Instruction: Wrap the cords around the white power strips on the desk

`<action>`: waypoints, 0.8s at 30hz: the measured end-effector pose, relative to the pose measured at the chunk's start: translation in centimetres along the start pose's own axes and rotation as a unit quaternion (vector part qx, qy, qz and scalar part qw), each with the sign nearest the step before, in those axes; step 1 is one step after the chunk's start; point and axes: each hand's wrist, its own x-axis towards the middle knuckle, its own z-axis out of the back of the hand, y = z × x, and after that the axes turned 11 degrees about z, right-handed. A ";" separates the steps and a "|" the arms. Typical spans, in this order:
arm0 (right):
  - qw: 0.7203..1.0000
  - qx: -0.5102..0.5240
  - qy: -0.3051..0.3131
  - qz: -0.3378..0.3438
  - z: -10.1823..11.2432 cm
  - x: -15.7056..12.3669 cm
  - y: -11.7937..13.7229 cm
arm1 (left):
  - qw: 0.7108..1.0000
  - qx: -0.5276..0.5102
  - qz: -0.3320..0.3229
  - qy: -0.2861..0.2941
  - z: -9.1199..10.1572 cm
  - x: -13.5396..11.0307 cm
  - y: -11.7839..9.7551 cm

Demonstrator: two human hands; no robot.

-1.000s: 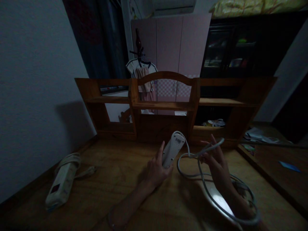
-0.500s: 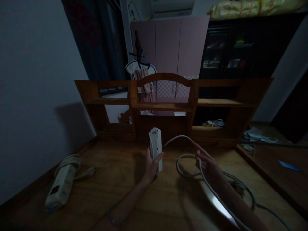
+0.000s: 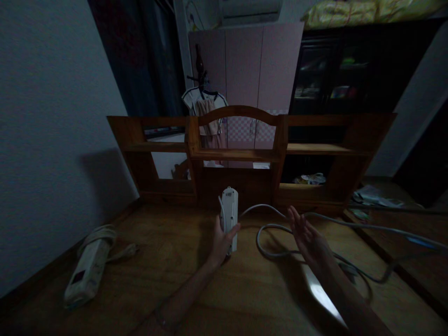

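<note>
My left hand (image 3: 223, 242) is closed around a white power strip (image 3: 230, 212), held tilted up over the wooden board with its back side toward me. A length of its grey-white cable (image 3: 261, 206) lies along the strip's left side and another arcs across to my right hand (image 3: 308, 231). There my fingers are stretched out, and the cable passes behind or against them and runs off to the right. Part of that contact is hidden. More cable lies in loose loops under my right forearm, with a dark, blurred plug-like end (image 3: 347, 269) beside it.
A second white power strip (image 3: 86, 275), its cord wrapped at one end, lies at the left near the wall. A wooden shelf unit (image 3: 241, 154) stands along the far edge. A raised wooden edge (image 3: 376, 249) borders the right side, with plastic bags (image 3: 376, 196) beyond.
My right hand has gone from gripping the cable to outstretched fingers. The cable has swung out to the right, over the board's edge. The held power strip has shifted slightly right.
</note>
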 end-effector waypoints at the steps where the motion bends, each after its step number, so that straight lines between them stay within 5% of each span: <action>1: 1.000 -0.017 -0.007 0.009 0.2 0.2 -0.3 | 1.000 0.001 0.006 0.000 0.0 0.0 0.0; 9: 0.991 -0.131 -0.015 0.002 2.7 1.8 -1.1 | 1.000 -0.003 0.001 0.013 0.1 0.0 0.2; 15: 0.988 -0.154 0.006 -0.021 2.3 1.0 -1.0 | 1.000 0.007 -0.006 0.003 0.1 0.0 0.0; 24: 0.976 -0.213 -0.002 0.045 1.5 -0.3 -2.2 | 0.995 0.076 -0.065 -0.011 -0.4 -0.5 0.3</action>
